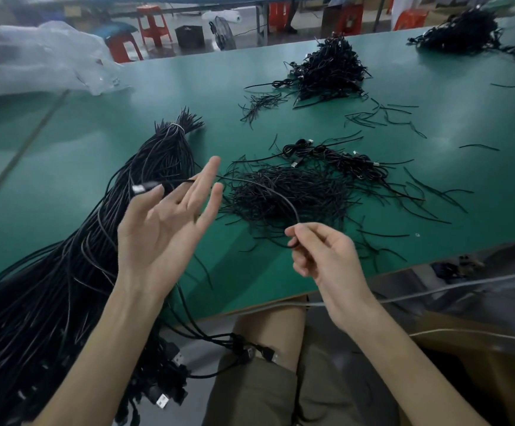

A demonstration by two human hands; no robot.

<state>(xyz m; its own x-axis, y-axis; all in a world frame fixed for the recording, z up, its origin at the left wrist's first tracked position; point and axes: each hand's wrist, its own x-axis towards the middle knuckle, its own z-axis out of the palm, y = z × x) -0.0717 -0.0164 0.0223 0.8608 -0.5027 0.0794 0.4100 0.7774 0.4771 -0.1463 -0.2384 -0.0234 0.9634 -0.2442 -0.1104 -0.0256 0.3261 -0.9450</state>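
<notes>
Your right hand (327,256) pinches the thin black cable (293,207) above the green table (244,278), just inside its near edge. Your left hand (164,232), fingers straight and spread, carries the cable's plug end beside the tied black cable bundle (158,158). Bare green lies between your hands.

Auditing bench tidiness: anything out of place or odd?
Yes: loose black ties lie strewn across the green table, well beyond their pile; the tied cable bundle overhangs the near edge, plugs dangling off it.
</notes>
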